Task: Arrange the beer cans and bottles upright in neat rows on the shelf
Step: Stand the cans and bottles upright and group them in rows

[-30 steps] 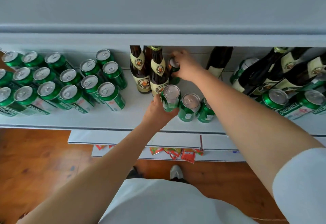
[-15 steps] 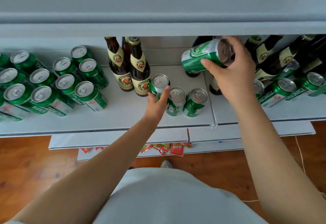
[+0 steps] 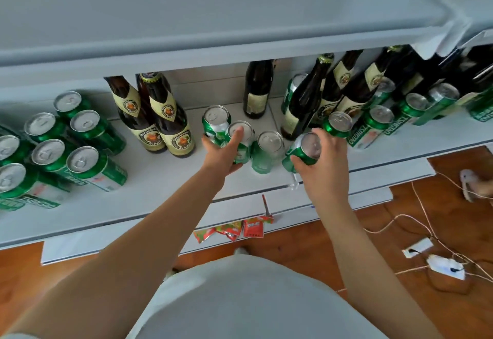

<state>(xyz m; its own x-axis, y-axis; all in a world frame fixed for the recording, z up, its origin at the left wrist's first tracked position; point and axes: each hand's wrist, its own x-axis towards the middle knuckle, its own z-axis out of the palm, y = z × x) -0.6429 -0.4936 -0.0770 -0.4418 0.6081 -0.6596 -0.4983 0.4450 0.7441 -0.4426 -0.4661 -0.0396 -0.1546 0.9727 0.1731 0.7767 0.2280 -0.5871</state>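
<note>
Green beer cans are being gripped, one by each hand, at the front of the white shelf (image 3: 165, 186).

A tilted can (image 3: 302, 152) is held by the curled fingers of the right hand (image 3: 324, 162), beside an upright can (image 3: 268, 149). Another can (image 3: 240, 141) is clasped by the left hand (image 3: 221, 152), with a further can (image 3: 214, 122) just behind. Two labelled bottles (image 3: 165, 122) are stood just left of them.

At nine o'clock my view cuts off the green cans (image 3: 10, 181); at two o'clock the upper shelf (image 3: 240, 53) hides the bottle necks (image 3: 346, 57).
</note>
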